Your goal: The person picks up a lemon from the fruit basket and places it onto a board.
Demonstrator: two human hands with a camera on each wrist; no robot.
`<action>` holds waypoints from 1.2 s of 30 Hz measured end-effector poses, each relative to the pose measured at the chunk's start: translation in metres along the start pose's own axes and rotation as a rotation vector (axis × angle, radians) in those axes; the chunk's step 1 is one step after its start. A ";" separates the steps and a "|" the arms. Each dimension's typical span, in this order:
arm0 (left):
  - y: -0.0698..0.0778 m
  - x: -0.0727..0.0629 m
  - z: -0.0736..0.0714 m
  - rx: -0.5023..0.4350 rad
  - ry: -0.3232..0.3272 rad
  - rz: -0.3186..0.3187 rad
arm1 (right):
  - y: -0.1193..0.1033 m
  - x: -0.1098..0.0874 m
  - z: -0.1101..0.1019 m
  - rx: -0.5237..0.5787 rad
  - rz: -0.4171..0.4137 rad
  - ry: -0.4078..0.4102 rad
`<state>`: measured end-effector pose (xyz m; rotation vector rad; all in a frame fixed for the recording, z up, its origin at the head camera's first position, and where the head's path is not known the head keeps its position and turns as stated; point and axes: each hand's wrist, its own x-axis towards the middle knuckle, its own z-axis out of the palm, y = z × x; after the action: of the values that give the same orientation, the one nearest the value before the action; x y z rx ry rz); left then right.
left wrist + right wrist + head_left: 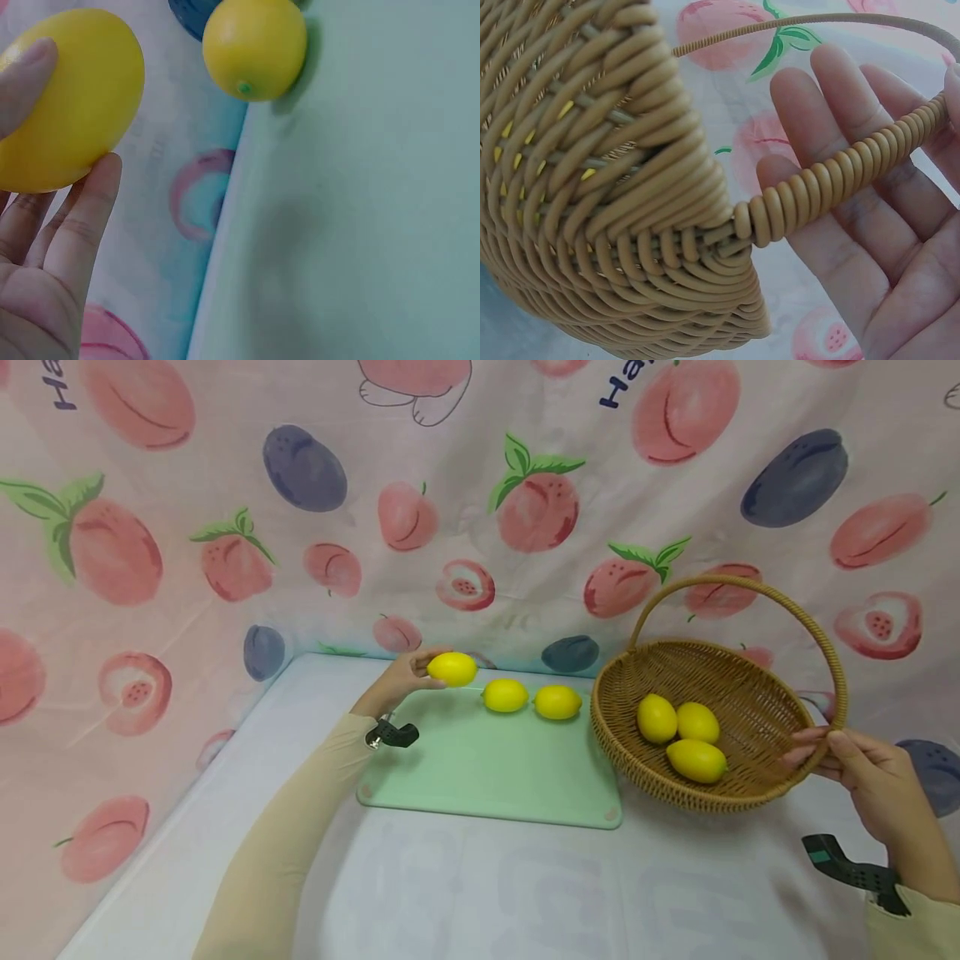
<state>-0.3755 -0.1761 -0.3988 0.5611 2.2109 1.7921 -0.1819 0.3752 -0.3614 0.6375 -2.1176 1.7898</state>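
Left hand (399, 681) pinches a lemon (454, 669) near the mostly bare board's (491, 768) far edge, right hand (873, 772) grips basket handle (832, 181)

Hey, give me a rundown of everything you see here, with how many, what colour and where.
Held lemon: one, yellow, in the left hand
Board lemons: two, yellow, near the board's far edge
Basket lemons: three, yellow, inside the basket
Wicker basket: one, brown, at the right
Cutting board: one, pale green, left of the basket
Table: one, white, under the board
Fruit-print cloth: pale pink, behind the table
Wrist devices: two, black, one per wrist
Sleeves: two, beige, on both arms
Hands: two; left holding a lemon, right hand gripping the basket's handle
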 end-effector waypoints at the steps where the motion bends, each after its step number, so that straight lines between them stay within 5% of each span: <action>1: -0.003 0.000 -0.001 0.003 -0.002 -0.002 | 0.000 0.000 0.000 0.002 -0.005 -0.003; 15: -0.036 -0.001 -0.012 0.052 -0.035 -0.100 | 0.001 0.001 -0.001 0.022 -0.025 -0.024; 36: -0.041 -0.011 -0.020 0.147 -0.094 -0.174 | 0.001 0.001 -0.001 -0.013 -0.029 -0.024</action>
<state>-0.3801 -0.2056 -0.4346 0.4563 2.2631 1.4967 -0.1829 0.3765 -0.3616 0.6860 -2.1228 1.7604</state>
